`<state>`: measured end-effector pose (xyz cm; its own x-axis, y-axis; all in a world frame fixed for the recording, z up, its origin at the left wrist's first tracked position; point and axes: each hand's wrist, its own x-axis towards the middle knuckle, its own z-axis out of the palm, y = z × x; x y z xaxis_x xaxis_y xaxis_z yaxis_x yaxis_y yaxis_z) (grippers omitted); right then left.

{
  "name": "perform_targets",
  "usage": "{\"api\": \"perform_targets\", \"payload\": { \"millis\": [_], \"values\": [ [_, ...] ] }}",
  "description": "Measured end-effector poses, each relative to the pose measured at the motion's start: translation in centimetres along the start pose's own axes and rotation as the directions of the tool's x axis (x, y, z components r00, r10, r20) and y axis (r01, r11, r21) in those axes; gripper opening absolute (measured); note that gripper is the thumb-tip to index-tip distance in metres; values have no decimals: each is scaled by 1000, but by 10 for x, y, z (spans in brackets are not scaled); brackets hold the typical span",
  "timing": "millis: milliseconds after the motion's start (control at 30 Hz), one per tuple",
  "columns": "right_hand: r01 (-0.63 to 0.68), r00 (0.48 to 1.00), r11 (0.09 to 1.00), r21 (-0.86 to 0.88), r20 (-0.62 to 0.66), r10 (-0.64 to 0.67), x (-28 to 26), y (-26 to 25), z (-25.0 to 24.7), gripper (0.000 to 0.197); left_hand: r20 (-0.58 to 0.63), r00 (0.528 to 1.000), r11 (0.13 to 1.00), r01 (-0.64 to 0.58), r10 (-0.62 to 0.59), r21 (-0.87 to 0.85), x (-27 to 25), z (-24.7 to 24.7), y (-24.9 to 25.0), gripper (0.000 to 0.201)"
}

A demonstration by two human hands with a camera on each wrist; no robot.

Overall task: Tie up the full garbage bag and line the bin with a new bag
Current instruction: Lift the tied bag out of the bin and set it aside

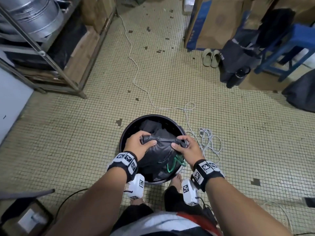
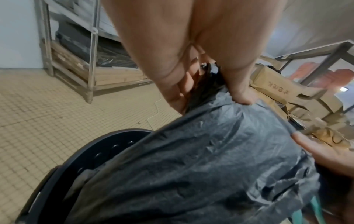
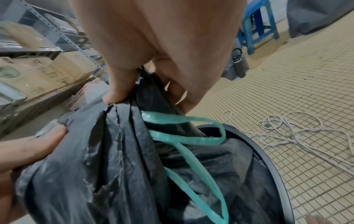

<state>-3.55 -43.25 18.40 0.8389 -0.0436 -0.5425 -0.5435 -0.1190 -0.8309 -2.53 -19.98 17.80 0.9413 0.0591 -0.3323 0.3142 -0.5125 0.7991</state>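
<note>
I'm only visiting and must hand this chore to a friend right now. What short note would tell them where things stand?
Left hand: grips the gathered top of the black plastic garbage bag.
Right hand: grips the bag's other gathered edge.
The bag sits inside the round black bin; its green drawstring hangs loose.
Done: top bunched together.
Left: knot it, lift it out, fit a new liner; none is in view.
</note>
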Motion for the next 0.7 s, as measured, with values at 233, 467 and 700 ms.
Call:
{"api": "perform_targets", "payload": {
  "millis": [233,467,700],
  "values": [
    [397,863,321,-860,231,-449,-12,4,15,88,41,992,985,125,-121,-122,15,9,-4,37],
    [454,872,318,-832,341,-350,2,20,22,49,68,966,950,257,-249,-175,23,8,-7,18],
    [449,890,601,-661,389,-236,20,13,11,21,202,933,915,-340,299,216,5,4,-12,48]
  ]
}}
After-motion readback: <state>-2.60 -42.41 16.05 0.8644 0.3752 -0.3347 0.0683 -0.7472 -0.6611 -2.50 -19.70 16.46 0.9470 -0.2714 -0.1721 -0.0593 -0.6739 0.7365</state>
